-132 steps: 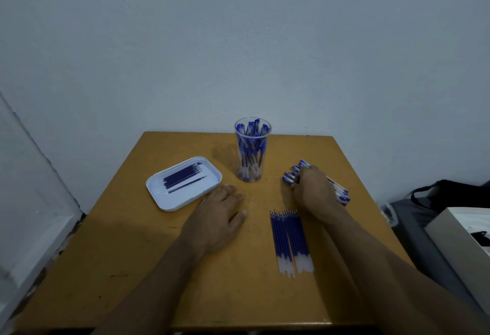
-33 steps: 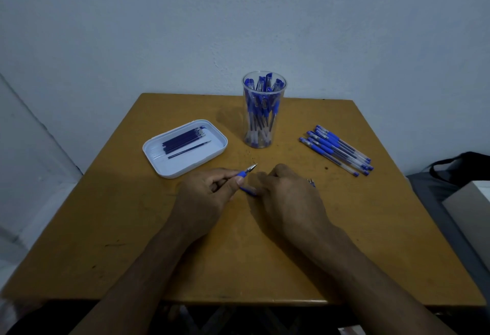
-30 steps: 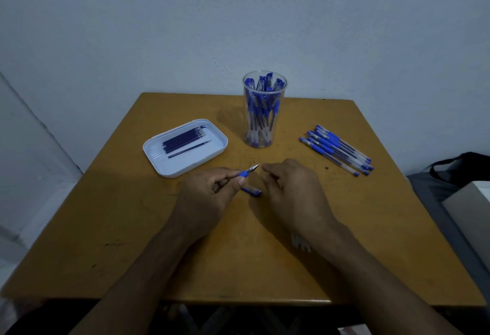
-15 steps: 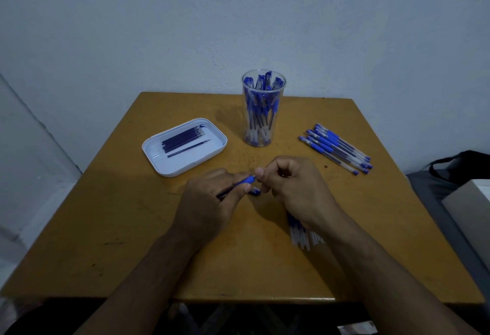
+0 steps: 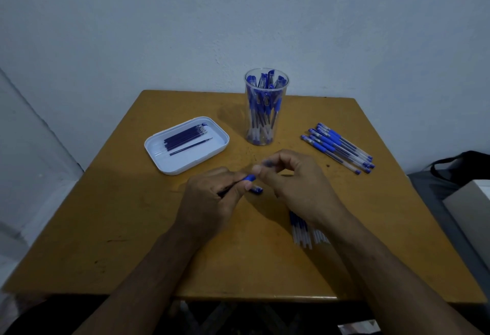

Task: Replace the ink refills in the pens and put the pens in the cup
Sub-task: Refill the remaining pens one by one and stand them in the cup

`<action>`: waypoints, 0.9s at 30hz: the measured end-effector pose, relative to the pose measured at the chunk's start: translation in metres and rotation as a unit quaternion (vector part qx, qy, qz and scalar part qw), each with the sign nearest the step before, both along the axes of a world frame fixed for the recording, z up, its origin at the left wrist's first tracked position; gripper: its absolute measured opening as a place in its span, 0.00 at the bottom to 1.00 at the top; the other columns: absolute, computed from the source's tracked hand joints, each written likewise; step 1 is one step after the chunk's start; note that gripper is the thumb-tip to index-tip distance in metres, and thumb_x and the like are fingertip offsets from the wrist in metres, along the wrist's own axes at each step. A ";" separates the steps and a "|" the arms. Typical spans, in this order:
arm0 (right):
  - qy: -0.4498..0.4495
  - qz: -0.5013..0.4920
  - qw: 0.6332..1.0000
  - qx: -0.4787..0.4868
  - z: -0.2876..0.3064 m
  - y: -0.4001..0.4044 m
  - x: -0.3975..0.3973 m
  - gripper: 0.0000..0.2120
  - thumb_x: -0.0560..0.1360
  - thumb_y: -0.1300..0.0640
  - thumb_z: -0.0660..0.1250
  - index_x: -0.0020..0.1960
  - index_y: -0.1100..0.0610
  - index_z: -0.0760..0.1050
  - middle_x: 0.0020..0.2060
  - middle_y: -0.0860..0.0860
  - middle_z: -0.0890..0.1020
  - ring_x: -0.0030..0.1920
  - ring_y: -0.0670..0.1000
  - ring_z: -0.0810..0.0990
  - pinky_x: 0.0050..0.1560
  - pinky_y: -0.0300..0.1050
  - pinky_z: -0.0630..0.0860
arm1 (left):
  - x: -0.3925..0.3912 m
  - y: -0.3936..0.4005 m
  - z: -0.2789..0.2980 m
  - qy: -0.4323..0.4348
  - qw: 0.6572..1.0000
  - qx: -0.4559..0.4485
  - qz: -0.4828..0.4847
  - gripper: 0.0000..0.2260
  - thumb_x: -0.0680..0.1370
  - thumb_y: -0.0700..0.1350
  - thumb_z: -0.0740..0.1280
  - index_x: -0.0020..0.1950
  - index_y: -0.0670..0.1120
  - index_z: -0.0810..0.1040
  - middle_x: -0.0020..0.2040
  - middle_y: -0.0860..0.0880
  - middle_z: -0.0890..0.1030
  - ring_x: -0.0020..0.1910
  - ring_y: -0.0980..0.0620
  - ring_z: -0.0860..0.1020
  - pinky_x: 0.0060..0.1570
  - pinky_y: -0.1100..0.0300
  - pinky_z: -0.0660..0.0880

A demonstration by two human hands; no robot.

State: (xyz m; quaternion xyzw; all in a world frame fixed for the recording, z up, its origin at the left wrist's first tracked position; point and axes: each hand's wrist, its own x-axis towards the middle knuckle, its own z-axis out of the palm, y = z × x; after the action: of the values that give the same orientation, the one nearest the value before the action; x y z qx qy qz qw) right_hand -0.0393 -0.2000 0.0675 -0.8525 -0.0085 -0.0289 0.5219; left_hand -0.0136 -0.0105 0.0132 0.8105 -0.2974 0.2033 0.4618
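Observation:
My left hand (image 5: 209,199) grips a blue pen (image 5: 248,177) by its barrel, the blue grip end sticking out toward the right. My right hand (image 5: 294,181) pinches a small blurred part (image 5: 266,163) of the pen just beyond that end. A blue pen cap (image 5: 256,189) lies on the table under my hands. A clear cup (image 5: 266,106) full of blue pens stands behind. Several pens (image 5: 338,147) lie at the right. Fresh refills (image 5: 302,230) lie partly hidden under my right wrist.
A white tray (image 5: 161,161) at the left holds several dark refills (image 5: 185,137). The wooden table (image 5: 132,228) stands against a pale wall. A dark bag (image 5: 461,165) and a white box (image 5: 472,202) sit off the table's right side.
My right hand has moved from the table to the pen's tip and pulled slightly up and right with a small part. The left hand keeps hold of the pen.

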 end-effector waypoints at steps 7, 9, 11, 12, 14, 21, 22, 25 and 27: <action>-0.003 0.032 0.999 0.017 0.003 -0.005 0.000 0.04 0.79 0.57 0.70 0.50 0.49 0.82 0.40 0.48 0.82 0.31 0.39 0.75 0.34 0.35 0.68 | 0.000 0.001 -0.003 0.036 0.999 -0.029 -0.008 0.14 0.79 0.51 0.70 0.61 0.46 0.85 0.43 0.59 0.82 0.39 0.55 0.80 0.37 0.63 0.76; -0.001 0.046 0.998 0.035 0.003 -0.006 0.000 0.09 0.79 0.58 0.71 0.56 0.47 0.81 0.43 0.48 0.82 0.33 0.39 0.77 0.36 0.35 0.70 | 0.001 0.002 -0.004 0.078 0.995 -0.059 -0.010 0.14 0.78 0.51 0.71 0.61 0.47 0.85 0.44 0.54 0.84 0.40 0.49 0.81 0.39 0.52 0.79; -0.014 0.023 0.999 0.022 0.002 -0.004 0.000 0.04 0.78 0.51 0.71 0.52 0.48 0.82 0.43 0.49 0.83 0.33 0.39 0.76 0.37 0.37 0.70 | 0.000 0.001 -0.004 0.096 0.993 -0.069 -0.014 0.12 0.78 0.51 0.73 0.60 0.50 0.85 0.44 0.52 0.85 0.38 0.46 0.81 0.38 0.47 0.79; -0.023 0.012 1.000 0.009 0.001 -0.003 0.000 0.07 0.78 0.47 0.71 0.48 0.50 0.82 0.41 0.50 0.83 0.32 0.40 0.75 0.36 0.39 0.70 | 0.000 0.001 -0.003 0.100 0.992 -0.070 -0.017 0.11 0.78 0.51 0.73 0.60 0.51 0.84 0.44 0.53 0.85 0.38 0.45 0.81 0.37 0.45 0.79; -0.026 0.006 1.000 -0.008 -0.001 -0.003 0.001 0.09 0.78 0.47 0.70 0.44 0.52 0.82 0.39 0.51 0.83 0.30 0.41 0.74 0.35 0.38 0.69 | 0.000 0.001 -0.002 0.109 0.991 -0.071 -0.025 0.12 0.77 0.52 0.73 0.60 0.52 0.84 0.43 0.54 0.85 0.36 0.45 0.80 0.35 0.44 0.78; -0.008 0.028 0.998 0.047 0.000 -0.005 0.001 0.06 0.79 0.54 0.71 0.55 0.48 0.82 0.44 0.51 0.82 0.30 0.40 0.75 0.34 0.35 0.70 | -0.001 0.003 -0.002 0.166 0.982 -0.091 -0.025 0.13 0.76 0.50 0.73 0.59 0.49 0.85 0.41 0.52 0.85 0.34 0.47 0.80 0.31 0.45 0.78; -0.016 0.011 0.999 0.028 -0.001 -0.004 0.002 0.04 0.78 0.50 0.71 0.51 0.49 0.82 0.42 0.51 0.82 0.31 0.40 0.75 0.34 0.37 0.70 | -0.001 0.003 -0.001 0.165 0.982 -0.089 -0.028 0.13 0.76 0.50 0.73 0.59 0.49 0.84 0.42 0.52 0.85 0.34 0.47 0.80 0.31 0.46 0.79; -0.026 0.004 1.000 -0.001 -0.004 -0.004 0.002 0.06 0.79 0.51 0.70 0.45 0.51 0.82 0.38 0.50 0.81 0.30 0.41 0.73 0.34 0.39 0.69 | -0.002 0.002 0.000 0.170 0.980 -0.093 -0.034 0.11 0.76 0.49 0.73 0.59 0.51 0.84 0.43 0.53 0.86 0.35 0.48 0.81 0.31 0.49 0.80; -0.010 0.036 0.998 0.047 0.000 -0.006 0.001 0.07 0.80 0.60 0.70 0.52 0.49 0.82 0.42 0.50 0.82 0.30 0.42 0.74 0.33 0.38 0.71 | -0.002 0.002 0.002 0.175 0.979 -0.102 -0.034 0.11 0.76 0.48 0.73 0.58 0.51 0.84 0.42 0.52 0.86 0.33 0.50 0.80 0.31 0.52 0.79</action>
State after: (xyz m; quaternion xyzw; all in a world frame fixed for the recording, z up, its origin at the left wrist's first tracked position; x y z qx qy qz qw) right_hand -0.0379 -0.2062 0.0670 -0.8260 -0.0434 -0.0189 0.5617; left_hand -0.0159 -0.0081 0.0154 0.7715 -0.2167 0.0723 0.5938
